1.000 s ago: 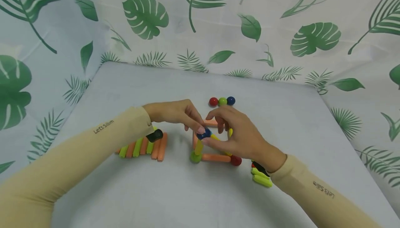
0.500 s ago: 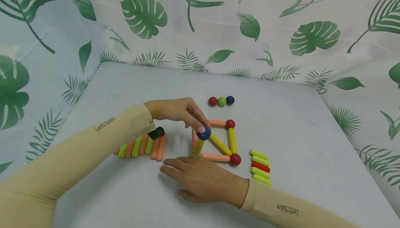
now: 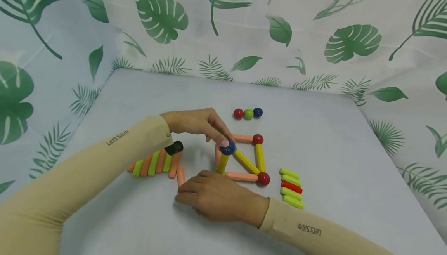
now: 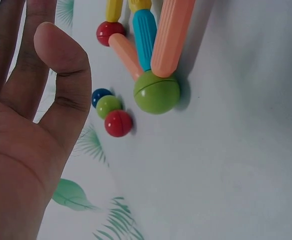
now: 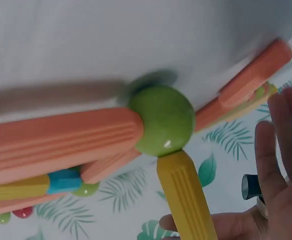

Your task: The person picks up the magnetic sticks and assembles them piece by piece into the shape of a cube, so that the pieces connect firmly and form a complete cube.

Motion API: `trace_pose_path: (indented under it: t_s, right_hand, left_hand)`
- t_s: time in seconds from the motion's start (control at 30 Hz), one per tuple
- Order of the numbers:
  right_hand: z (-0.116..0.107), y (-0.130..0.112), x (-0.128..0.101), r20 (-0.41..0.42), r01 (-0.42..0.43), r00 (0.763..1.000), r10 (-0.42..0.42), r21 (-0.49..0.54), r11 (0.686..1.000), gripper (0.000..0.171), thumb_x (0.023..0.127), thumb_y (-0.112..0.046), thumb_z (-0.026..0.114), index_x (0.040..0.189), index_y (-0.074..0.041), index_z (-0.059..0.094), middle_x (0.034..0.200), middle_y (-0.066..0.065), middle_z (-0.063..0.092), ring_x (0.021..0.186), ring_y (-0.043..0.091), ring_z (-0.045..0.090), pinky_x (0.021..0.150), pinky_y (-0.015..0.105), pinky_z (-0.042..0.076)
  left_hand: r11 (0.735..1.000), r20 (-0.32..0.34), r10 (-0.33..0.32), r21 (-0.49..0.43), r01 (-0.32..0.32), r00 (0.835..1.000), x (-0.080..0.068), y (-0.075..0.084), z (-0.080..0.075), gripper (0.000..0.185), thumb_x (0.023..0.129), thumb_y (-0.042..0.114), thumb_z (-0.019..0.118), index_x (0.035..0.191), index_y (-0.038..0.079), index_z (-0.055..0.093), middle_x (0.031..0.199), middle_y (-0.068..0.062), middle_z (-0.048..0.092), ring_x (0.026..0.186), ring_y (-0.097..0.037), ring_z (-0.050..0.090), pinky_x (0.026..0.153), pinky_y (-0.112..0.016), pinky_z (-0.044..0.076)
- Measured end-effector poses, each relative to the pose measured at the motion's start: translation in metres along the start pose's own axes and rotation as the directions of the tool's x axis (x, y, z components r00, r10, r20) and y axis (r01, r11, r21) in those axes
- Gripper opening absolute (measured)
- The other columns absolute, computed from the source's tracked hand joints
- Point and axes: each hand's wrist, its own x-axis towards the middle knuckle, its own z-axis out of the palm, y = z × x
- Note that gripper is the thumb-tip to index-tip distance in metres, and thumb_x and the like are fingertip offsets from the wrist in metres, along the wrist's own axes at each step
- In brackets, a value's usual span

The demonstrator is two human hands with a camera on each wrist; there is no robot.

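Observation:
My left hand [image 3: 200, 125] holds a blue magnetic ball [image 3: 227, 149] at the raised joint of a toy frame, with thumb and fingers on it. Two yellow sticks slope down from this ball, one [image 3: 246, 162] to a red ball [image 3: 263, 178]. The other yellow stick [image 5: 186, 200] reaches a green ball [image 5: 162, 120] at the near left corner. My right hand [image 3: 220, 196] grips the near end of an orange magnetic stick [image 3: 180, 176], pulled out from its row; the fingertips are partly hidden. In the right wrist view this orange stick [image 5: 256, 74] lies beside other sticks.
Orange and lime sticks [image 3: 152, 163] lie in a row at left, under my left forearm. Several short lime sticks [image 3: 291, 200] and a red one [image 3: 291, 187] lie at right. A red, a green [image 3: 248, 113] and a blue ball touch in a line behind the frame.
My right hand has left the blue ball and moved down and left to the orange stick, which has slid toward me from its row. My left hand stays on the blue ball.

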Motion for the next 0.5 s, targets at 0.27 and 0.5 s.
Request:
trace_pose_path:
  t_s: [0.27, 0.5]
  right_hand:
    - [0.004, -0.002, -0.002, 0.015, 0.038, 0.999, -0.036, -0.212, 0.977, 0.021, 0.098, -0.021, 0.070, 0.118, -0.021, 0.073, 0.119, -0.005, 0.066, 0.106, 0.010, 0.063, 0.089, 0.024, 0.048]
    - [-0.001, -0.008, -0.012, 0.091, 0.049, 0.995, -0.041, -0.084, 0.995, 0.011, 0.095, -0.029, 0.074, 0.104, -0.024, 0.076, 0.100, -0.010, 0.065, 0.088, 0.007, 0.056, 0.079, 0.022, 0.045]
  left_hand:
    - [1.000, 0.000, 0.000, 0.000, 0.000, 1.000, 0.000, -0.001, 0.001, 0.025, 0.093, 0.026, 0.071, 0.115, 0.019, 0.079, 0.107, -0.003, 0.076, 0.094, -0.026, 0.062, 0.070, -0.032, 0.042]
    - [1.000, 0.006, -0.007, 0.011, 0.007, 1.000, 0.000, 0.001, 0.002, 0.027, 0.094, 0.028, 0.070, 0.118, 0.020, 0.078, 0.108, -0.003, 0.076, 0.095, -0.027, 0.063, 0.071, -0.033, 0.043]
